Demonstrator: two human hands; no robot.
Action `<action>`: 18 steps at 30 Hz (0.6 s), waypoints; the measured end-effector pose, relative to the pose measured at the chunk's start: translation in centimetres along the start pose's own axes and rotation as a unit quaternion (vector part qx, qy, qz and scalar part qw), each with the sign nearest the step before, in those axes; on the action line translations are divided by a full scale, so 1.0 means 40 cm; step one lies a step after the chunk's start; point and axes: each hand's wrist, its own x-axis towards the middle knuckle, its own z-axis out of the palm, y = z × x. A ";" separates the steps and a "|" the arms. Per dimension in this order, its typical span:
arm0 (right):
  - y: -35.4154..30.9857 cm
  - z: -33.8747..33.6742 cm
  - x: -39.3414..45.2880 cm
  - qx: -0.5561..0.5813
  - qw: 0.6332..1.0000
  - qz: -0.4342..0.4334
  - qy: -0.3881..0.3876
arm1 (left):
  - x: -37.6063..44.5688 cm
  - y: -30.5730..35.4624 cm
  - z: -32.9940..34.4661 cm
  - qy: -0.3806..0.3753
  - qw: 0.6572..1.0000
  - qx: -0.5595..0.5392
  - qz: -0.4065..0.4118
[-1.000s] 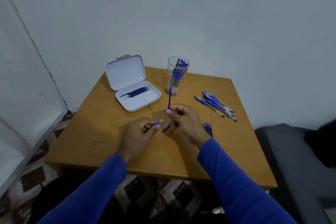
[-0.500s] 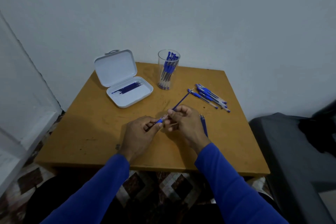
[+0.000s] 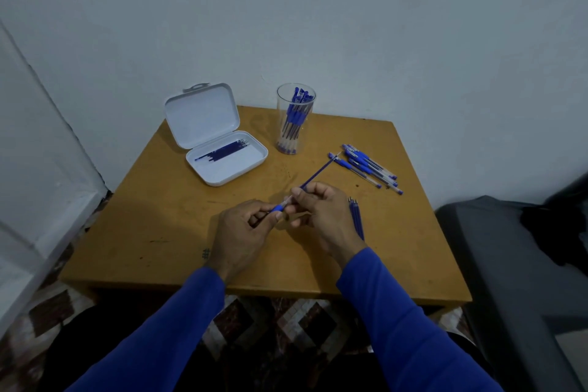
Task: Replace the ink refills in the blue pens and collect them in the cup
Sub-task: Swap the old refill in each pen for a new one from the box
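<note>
Left hand (image 3: 245,229) pinching blue pen barrel (image 3: 280,206), right hand (image 3: 318,210) gripping ink refill (image 3: 318,172), clear cup (image 3: 295,119) of pens behind

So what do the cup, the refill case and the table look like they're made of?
Cup: clear, glossy, probably plastic, possibly glass; the pens inside show through its wall.
Refill case: white, opaque, smooth moulded plastic by its rounded corners and hinged lid.
Table: yellow-brown, matte, scuffed; wood or laminate, hard to tell.
</note>
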 end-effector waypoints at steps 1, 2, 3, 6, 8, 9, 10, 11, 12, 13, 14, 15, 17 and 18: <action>-0.001 0.000 0.001 0.000 1.000 0.002 -0.002 | 0.000 0.001 -0.001 0.003 1.000 -0.003 0.001; -0.002 0.001 0.001 0.000 1.000 0.003 -0.004 | 0.000 0.001 -0.001 0.005 1.000 -0.007 0.002; -0.002 0.000 0.002 0.000 1.000 0.005 -0.007 | -0.001 0.001 -0.002 0.006 1.000 -0.010 0.003; -0.004 -0.001 0.002 -0.016 0.999 0.022 -0.019 | -0.001 -0.001 -0.002 0.000 1.000 -0.019 0.006; -0.005 0.001 0.002 -0.051 0.997 0.044 -0.032 | 0.000 -0.003 -0.002 -0.005 1.000 -0.013 0.010; -0.006 0.003 0.002 -0.069 0.995 0.055 -0.038 | 0.001 -0.005 -0.002 -0.005 1.000 -0.010 0.011; -0.009 0.005 0.004 -0.077 0.994 0.060 -0.040 | 0.001 -0.005 -0.003 -0.003 1.000 -0.009 0.010; -0.012 0.008 0.006 -0.071 0.995 0.060 -0.035 | 0.002 -0.004 -0.003 0.000 1.000 -0.014 0.007; -0.015 0.012 0.008 -0.055 0.997 0.054 -0.021 | 0.001 -0.003 -0.003 0.002 1.000 -0.021 0.003; -0.017 0.014 0.010 -0.039 0.998 0.044 0.001 | 0.000 0.000 -0.002 0.004 1.000 -0.030 0.001; -0.020 0.014 0.011 -0.031 0.999 0.030 0.024 | 0.000 0.001 -0.001 0.006 0.999 -0.037 0.001; -0.020 0.012 0.012 -0.036 0.998 0.016 0.040 | 0.000 0.001 0.000 0.006 0.999 -0.040 0.001; -0.021 0.005 0.009 -0.092 0.995 0.011 0.034 | 0.000 -0.002 0.001 0.004 0.999 -0.034 0.001; -0.020 0.002 0.008 -0.134 0.991 0.024 0.012 | 0.000 -0.003 0.000 0.003 1.000 -0.028 0.003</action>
